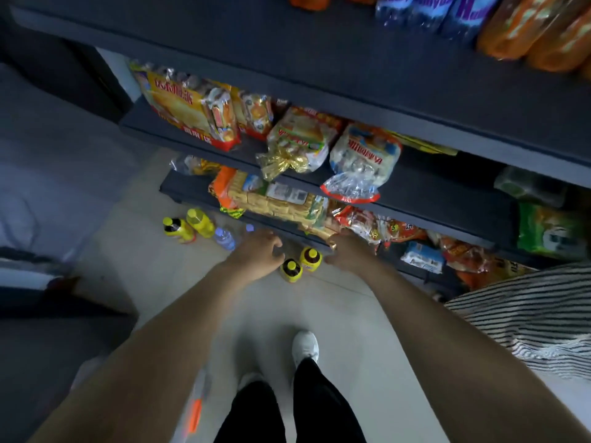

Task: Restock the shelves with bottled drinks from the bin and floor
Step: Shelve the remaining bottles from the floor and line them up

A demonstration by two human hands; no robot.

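Bottles (upright) just beside left hand

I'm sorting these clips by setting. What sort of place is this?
Most likely a small grocery shop, or a mock-up of one: dark tiered shelves packed with snack bags, and drink bottles standing on the tiled floor in front of them.

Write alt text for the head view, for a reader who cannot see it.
A person's left hand and right hand reach down, empty, toward two yellow-capped bottles on the floor before shelves of snack bags.
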